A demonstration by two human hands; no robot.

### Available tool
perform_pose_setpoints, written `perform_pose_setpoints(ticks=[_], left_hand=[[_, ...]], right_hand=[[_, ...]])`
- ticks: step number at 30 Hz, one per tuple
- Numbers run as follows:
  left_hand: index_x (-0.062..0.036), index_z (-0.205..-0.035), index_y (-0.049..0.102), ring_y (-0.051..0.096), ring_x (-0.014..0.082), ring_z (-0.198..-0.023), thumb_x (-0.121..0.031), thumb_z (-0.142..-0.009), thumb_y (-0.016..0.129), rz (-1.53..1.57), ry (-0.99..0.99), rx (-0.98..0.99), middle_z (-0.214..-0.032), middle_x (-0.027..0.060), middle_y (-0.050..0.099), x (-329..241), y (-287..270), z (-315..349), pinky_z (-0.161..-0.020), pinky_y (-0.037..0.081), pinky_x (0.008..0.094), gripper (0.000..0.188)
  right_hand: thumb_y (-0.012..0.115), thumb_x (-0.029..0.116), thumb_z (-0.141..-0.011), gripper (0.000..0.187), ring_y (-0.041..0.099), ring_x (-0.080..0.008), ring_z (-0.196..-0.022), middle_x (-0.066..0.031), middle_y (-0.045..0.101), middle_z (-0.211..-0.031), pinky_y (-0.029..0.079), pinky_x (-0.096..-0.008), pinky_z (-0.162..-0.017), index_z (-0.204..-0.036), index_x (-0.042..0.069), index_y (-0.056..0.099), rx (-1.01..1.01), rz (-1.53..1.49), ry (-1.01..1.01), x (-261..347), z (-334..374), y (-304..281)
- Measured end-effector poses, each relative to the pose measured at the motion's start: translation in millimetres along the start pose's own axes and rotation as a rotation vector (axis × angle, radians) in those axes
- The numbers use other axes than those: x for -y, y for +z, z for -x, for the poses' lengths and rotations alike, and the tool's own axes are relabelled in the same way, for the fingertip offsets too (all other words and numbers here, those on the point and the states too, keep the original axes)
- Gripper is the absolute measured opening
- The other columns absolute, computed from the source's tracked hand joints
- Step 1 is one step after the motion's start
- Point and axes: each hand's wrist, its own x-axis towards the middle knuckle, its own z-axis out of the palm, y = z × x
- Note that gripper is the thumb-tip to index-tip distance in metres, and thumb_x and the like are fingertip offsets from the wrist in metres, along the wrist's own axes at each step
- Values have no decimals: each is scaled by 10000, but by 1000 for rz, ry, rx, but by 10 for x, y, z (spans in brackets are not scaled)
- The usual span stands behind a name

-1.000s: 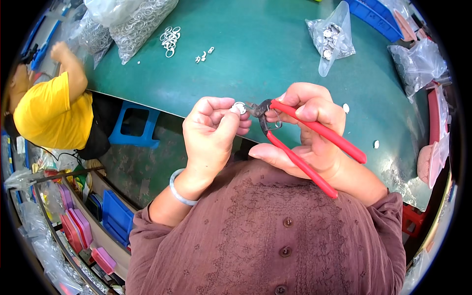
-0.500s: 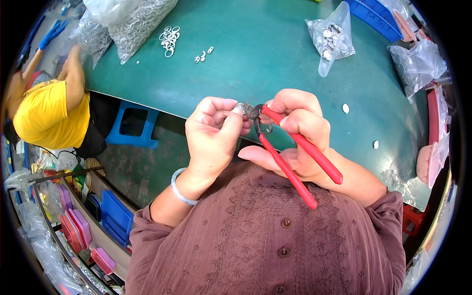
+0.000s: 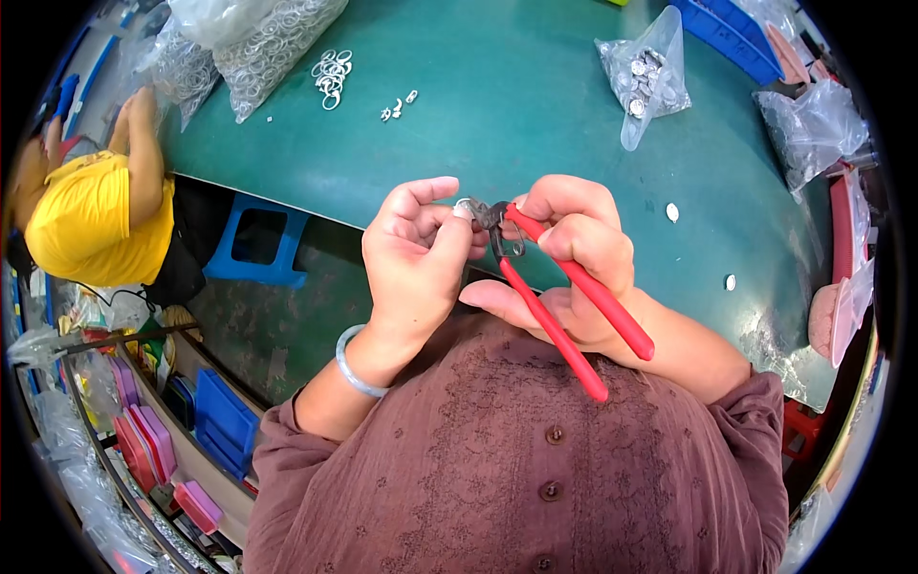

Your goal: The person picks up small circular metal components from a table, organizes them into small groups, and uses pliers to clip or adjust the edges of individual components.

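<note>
Red-handled pliers [image 3: 579,280] rest in my right hand [image 3: 585,244], whose fingers curl round the upper handle while the thumb lies near the lower one. The handles are spread apart, with a spring between them near the jaws. My left hand [image 3: 413,251] pinches a small silvery metal piece [image 3: 466,205] between thumb and fingers. That piece meets the dark plier jaws [image 3: 493,214]; its exact kind is too small to make out. Both hands are above the near edge of the green table [image 3: 459,124].
Clear bags of metal rings [image 3: 273,59] and a loose ring pile [image 3: 331,77] lie far left, near small pieces [image 3: 398,108]. A bag of round silvery parts [image 3: 647,81] and two discs [image 3: 672,211] are on the right. A person in yellow [image 3: 91,215] works at left, beside a blue stool [image 3: 258,241].
The pliers and my right hand have shifted slightly left. My left index finger has lifted and straightened a little. The co-worker's blue-gloved hand has drawn lower.
</note>
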Motion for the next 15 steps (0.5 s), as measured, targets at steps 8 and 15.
perform_pose_setpoints(ticks=[8,15], left_hand=[[79,-1026,457,584,113,-630,-1,-810,520,10,-26,2,-728,94,606,3,-14,3,-578,497,231,239],[78,-1020,458,591,129,-616,-17,-806,514,67,-105,20,-729,105,609,12,-61,-40,-567,498,237,240]], right_hand=[[836,151,-542,647,484,-198,-759,-168,461,-917,462,-276,-584,-941,64,334,9,109,-4,50,-29,-7],[827,107,-552,656,544,-211,-817,-167,431,-999,505,-303,-667,-984,73,335,77,32,19,-17,-6,-42]])
